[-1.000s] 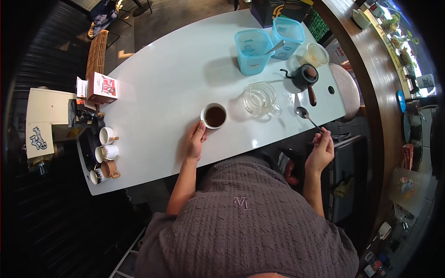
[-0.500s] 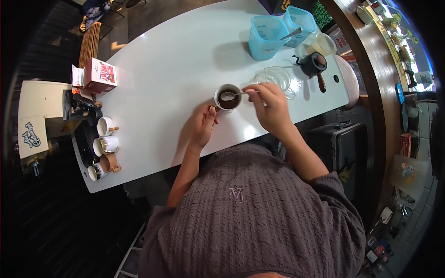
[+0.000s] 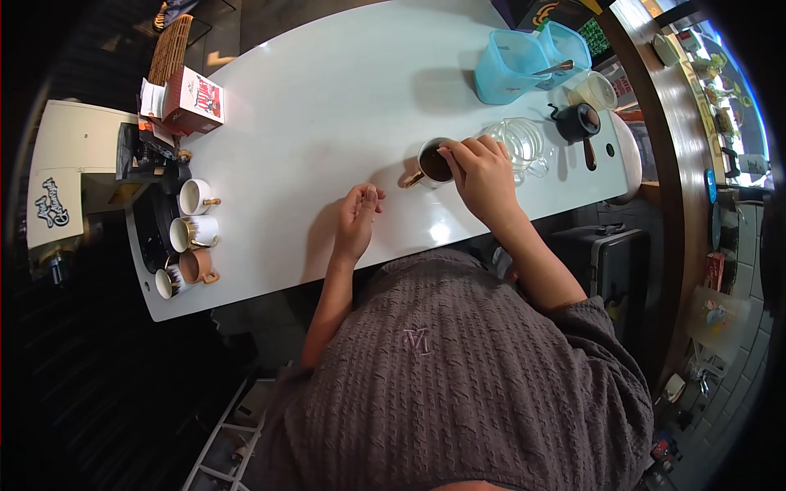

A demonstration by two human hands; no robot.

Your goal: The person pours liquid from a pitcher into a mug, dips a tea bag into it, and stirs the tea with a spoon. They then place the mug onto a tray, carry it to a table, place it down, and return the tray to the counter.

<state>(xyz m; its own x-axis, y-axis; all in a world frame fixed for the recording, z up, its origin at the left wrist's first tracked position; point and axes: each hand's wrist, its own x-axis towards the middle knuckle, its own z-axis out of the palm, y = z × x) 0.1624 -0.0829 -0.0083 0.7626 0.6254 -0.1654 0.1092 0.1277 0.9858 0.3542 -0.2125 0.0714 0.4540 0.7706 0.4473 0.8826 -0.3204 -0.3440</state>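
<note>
A white cup (image 3: 424,163) of dark liquid stands on the white table, its gold-brown handle pointing to the lower left. Over the cup's right rim is my right hand (image 3: 483,178), its fingers pinched together. The spoon that it held is mostly hidden behind the fingers. To the left of the cup, apart from its handle, my left hand (image 3: 358,221) is raised with its fingers curled together; whether anything is in them cannot be made out. A clear glass server (image 3: 521,147) stands just behind my right hand.
Two blue containers (image 3: 508,74), one with a spoon across its rim, stand at the back right beside a clear tub (image 3: 595,90). A black kettle (image 3: 578,123) is near the right end. Several cups (image 3: 195,233) and a red-white box (image 3: 195,102) line the left side of the white table (image 3: 311,106).
My right hand brought the spoon from the right side to the cup. My left hand let go of the cup's handle and is now apart from it. The view has shifted.
</note>
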